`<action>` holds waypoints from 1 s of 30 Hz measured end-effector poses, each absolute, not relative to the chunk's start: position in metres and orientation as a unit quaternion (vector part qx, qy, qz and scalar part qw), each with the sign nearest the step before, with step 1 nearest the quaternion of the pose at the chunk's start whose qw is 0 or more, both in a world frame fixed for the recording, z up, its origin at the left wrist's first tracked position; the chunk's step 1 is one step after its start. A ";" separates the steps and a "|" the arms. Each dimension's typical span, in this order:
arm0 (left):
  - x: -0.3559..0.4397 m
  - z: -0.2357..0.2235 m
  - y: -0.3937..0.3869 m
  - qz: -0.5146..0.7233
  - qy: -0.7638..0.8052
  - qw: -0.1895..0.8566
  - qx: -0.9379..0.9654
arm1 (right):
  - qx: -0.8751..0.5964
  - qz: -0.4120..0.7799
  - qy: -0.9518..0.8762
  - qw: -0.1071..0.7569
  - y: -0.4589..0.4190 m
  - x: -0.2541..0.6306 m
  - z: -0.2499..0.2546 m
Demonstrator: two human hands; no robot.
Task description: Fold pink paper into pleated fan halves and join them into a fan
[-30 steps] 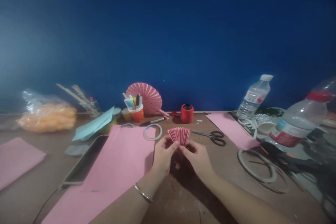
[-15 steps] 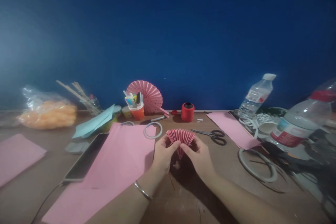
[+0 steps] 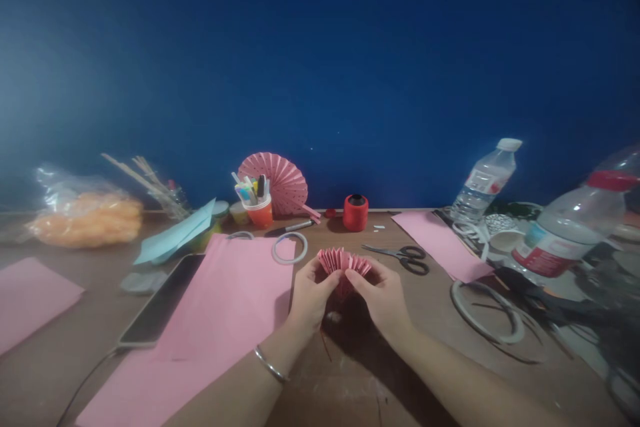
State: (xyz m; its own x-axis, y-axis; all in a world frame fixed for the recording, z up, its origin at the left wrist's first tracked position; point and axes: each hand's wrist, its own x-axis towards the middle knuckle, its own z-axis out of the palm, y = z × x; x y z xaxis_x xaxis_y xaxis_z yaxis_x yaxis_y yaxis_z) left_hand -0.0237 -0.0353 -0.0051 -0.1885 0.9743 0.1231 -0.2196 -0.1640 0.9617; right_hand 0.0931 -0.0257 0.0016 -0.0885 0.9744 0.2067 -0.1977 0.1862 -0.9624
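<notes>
Between both hands is a pleated pink paper fan [image 3: 334, 259], its folds spread at the top. My left hand [image 3: 313, 290] pinches its left side, thumb in front and fingers behind. On the right side, my right hand [image 3: 380, 290] grips it the same way, the two thumb tips close together at the middle. The fan's lower part is in shadow and partly hidden by the thumbs. Scissors [image 3: 403, 255] with black handles lie just beyond my right hand. A large pink paper sheet [image 3: 220, 307] lies to the left of my left hand.
At the back stand a cup of pens [image 3: 261, 213], a finished round pink fan [image 3: 280, 180] and a red thread spool [image 3: 355, 215]. A phone [image 3: 163, 303] with a cable lies left. Bottles [image 3: 560, 233], a cable coil [image 3: 487, 313] and pink paper [image 3: 440, 243] are at right.
The fan's pleats have parted at the middle, and its pointed lower end shows less. Both hands keep their pinch with the thumbs in nearly the same place. The view has shifted slightly.
</notes>
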 end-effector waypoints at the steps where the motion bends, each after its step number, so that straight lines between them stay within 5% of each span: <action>1: -0.024 -0.006 -0.035 0.633 0.437 0.476 0.426 | -0.367 0.522 -0.522 0.567 -0.026 0.093 0.002; 30: -0.023 -0.010 -0.038 0.606 0.384 0.562 0.412 | -0.344 0.545 -0.505 0.574 -0.020 0.095 -0.007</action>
